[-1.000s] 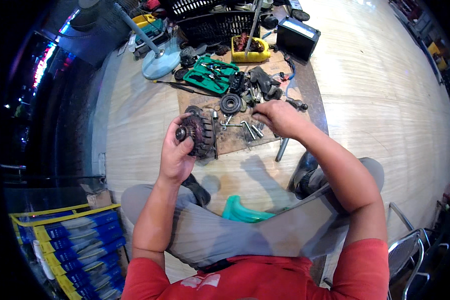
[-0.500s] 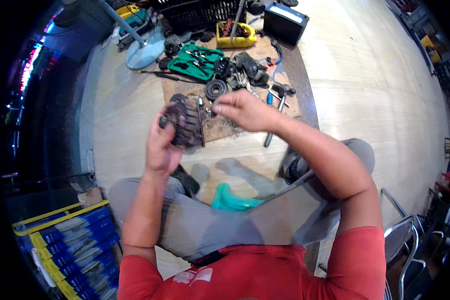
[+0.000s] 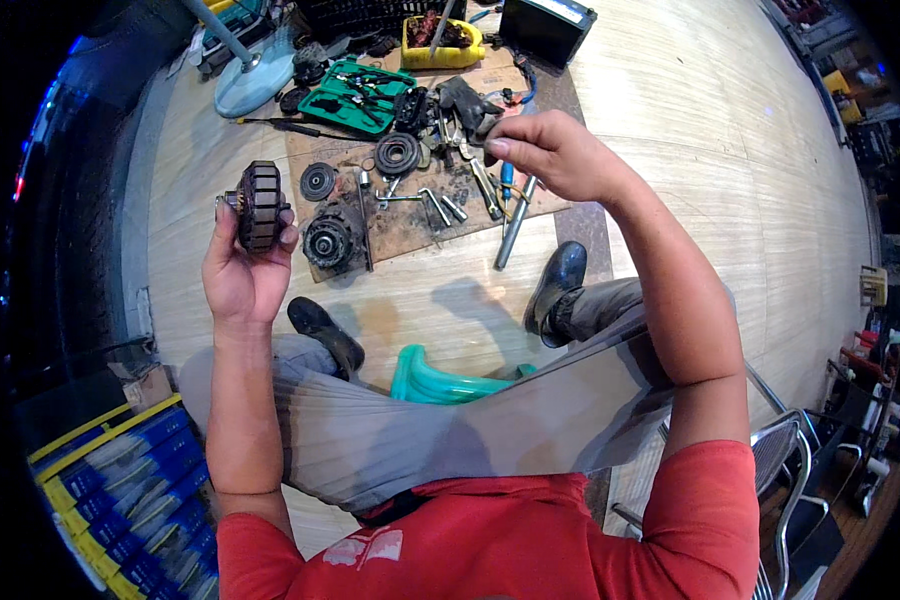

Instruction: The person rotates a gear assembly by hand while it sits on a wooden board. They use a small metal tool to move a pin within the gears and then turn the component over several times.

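My left hand (image 3: 250,270) grips a round, dark motor armature (image 3: 261,205) with a slotted rim, held up at the left with its shaft end showing. Over the right part of the cardboard mat my right hand (image 3: 545,150) hovers with thumb and fingers pinched; whatever they might hold is hidden. Close by it lie a dark glove (image 3: 465,105), a blue-handled screwdriver (image 3: 507,178) and a metal tube (image 3: 515,228). A motor housing (image 3: 332,240) rests on the mat beside my left hand, with a pulley (image 3: 317,181) behind it and a larger ring-shaped pulley (image 3: 397,154) farther right.
Farther back are a green tool case (image 3: 360,98), a yellow cut-open container (image 3: 442,52), a black battery (image 3: 545,30) and a pale round stand base (image 3: 254,85). A green plastic stool (image 3: 450,385) sits between my legs. Hex keys and sockets (image 3: 435,205) lie on the mat.
My left hand has moved left and lifted the armature away from the housing, which now lies uncovered on the mat. My right hand has shifted right and away from the pulleys.
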Motion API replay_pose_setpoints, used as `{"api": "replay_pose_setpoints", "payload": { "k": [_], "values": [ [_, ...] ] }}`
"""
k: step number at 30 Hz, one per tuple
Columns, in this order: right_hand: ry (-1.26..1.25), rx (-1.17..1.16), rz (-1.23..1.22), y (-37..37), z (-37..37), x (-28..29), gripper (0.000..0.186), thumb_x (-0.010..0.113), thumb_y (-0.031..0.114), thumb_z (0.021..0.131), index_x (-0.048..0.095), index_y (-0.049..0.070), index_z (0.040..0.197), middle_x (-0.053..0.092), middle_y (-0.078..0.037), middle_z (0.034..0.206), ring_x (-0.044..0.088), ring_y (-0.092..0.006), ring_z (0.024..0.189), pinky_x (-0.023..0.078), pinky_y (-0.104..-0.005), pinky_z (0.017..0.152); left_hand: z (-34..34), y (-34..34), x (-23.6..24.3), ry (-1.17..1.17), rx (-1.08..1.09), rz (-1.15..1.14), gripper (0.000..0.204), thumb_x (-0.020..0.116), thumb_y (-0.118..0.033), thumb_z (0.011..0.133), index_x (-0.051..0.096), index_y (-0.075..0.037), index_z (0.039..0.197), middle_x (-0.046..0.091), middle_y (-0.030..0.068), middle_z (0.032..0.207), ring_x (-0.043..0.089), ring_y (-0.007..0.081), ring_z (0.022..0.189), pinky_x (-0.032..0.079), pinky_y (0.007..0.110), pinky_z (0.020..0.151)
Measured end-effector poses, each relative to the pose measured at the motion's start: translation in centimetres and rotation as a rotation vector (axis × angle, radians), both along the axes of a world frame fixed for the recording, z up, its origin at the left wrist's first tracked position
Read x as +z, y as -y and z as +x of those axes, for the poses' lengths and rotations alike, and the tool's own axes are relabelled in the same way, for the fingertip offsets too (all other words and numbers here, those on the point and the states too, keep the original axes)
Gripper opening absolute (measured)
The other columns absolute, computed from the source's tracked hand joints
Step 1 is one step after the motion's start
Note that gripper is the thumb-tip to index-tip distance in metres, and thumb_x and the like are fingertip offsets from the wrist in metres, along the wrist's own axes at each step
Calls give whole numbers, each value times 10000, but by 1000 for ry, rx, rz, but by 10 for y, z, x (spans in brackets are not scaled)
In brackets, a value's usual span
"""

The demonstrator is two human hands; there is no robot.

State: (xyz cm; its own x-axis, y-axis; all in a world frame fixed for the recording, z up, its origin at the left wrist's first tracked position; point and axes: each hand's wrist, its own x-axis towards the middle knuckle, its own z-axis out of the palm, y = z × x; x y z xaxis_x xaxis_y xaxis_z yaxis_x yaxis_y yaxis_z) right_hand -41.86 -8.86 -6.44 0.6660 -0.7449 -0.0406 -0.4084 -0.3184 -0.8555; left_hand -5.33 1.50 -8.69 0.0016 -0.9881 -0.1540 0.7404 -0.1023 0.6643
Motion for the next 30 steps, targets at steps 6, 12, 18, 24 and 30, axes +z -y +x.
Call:
{"api": "replay_pose_setpoints", "payload": {
  "k": [6, 12, 18, 24, 30],
  "values": [
    [-303, 81, -259, 12, -12, -24, 213, 583, 218, 958, 633, 12, 959, 636, -162, 789, 600, -337, 727, 478, -400, 688, -9, -3, -4, 83, -111, -103, 496, 525, -334, 983, 457, -53, 1386, 602, 143, 1205, 606, 275, 1002, 501, 376, 810],
    [-151, 187, -106, -12, 26, -38, 738, 735, 295, 848, 376, 61, 1450, 619, -232, 1223, 602, -351, 1145, 474, -401, 967, -42, -8, 8, 288, -172, -111, 703, 733, -276, 846, 367, -32, 1395, 581, 136, 1215, 619, 260, 1068, 542, 384, 836],
    [237, 270, 25, -42, 75, -32, 663, 676, 220, 901, 358, 38, 1454, 627, -193, 1212, 604, -267, 1133, 463, -382, 979, -58, -12, 12, 302, -269, -78, 771, 839, -175, 746, 392, -25, 1357, 608, 102, 1175, 612, 201, 1073, 511, 350, 934],
    [130, 225, 264, -38, 77, -19, 283, 588, 166, 954, 630, 19, 1192, 671, -83, 780, 621, -133, 748, 508, -303, 721, -58, -14, 9, 493, -284, -100, 801, 873, -154, 689, 418, -23, 1335, 610, 90, 1152, 613, 181, 1060, 498, 321, 940],
    [86, 157, 50, -32, 73, -14, 273, 668, 253, 888, 689, 36, 1053, 675, -231, 901, 684, -302, 859, 511, -408, 765, -56, -15, 9, 770, -237, -84, 775, 857, -115, 695, 428, -44, 1336, 608, 81, 1154, 601, 170, 1071, 482, 313, 958]
  ]
}}
